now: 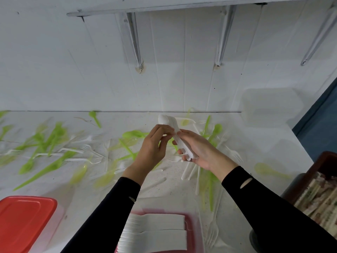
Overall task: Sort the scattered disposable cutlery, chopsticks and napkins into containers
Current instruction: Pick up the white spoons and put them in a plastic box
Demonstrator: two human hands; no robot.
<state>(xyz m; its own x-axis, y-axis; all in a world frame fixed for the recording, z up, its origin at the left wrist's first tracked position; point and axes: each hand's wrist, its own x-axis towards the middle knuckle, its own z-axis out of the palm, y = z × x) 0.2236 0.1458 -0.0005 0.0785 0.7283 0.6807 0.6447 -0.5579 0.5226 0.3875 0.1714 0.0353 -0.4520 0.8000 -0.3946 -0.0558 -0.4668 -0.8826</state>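
Observation:
A stacked bundle of white plastic spoons (170, 125) is held above the middle of the white table (264, 148). My right hand (198, 150) grips the bundle's handles from the right. My left hand (155, 145) pinches the bundle just below the spoon bowls. Green plastic spoons and knives (52, 137) and white forks (85, 154) lie scattered over the table to the left, behind and to the right of my hands. White napkins (156, 232) lie stacked in a red-rimmed container (191, 227) at the near edge.
A red-lidded container (23, 221) stands at the near left. A clear container (269, 108) sits at the back right against the wall. The table ends on the right, where a dark wooden piece (326, 161) and patterned fabric (317, 201) show.

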